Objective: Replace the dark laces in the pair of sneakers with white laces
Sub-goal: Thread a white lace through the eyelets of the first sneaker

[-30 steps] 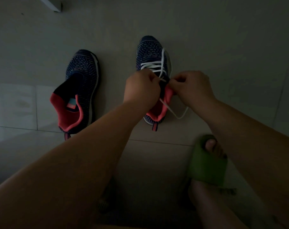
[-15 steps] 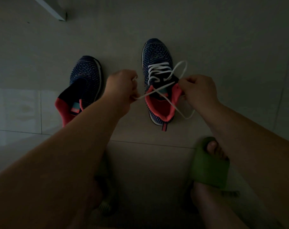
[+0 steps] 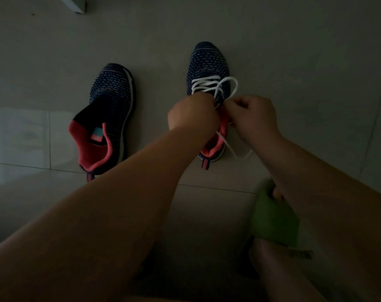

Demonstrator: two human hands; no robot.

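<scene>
**Both hands working the white lace on the right sneaker**

The floor (image 3: 294, 51) is pale tile, dim, with grout lines running across it. Two bare forearms reach from the near edge toward the right sneaker (image 3: 208, 62), which serves as the landmark here. It is dark knit with a coral lining, toe pointing away, standing flat on the floor. To its left, well apart and slightly nearer, lies the left sneaker (image 3: 111, 97), same pattern, with no lace showing and its coral collar gaping open. Nearer than the right sneaker and to its right, a foot in a green slipper (image 3: 272, 221) rests on the floor.

The left hand (image 3: 192, 116) and right hand (image 3: 253, 118) meet over the right sneaker's tongue, fingers curled, each pinching the white lace (image 3: 205, 85). The lace crosses the upper eyelets in several rows; one loop arcs up beyond the right hand, and a loose end trails down past the heel on the right side.

A pale corner of some fixture (image 3: 76, 5) shows far beyond the left sneaker.
</scene>
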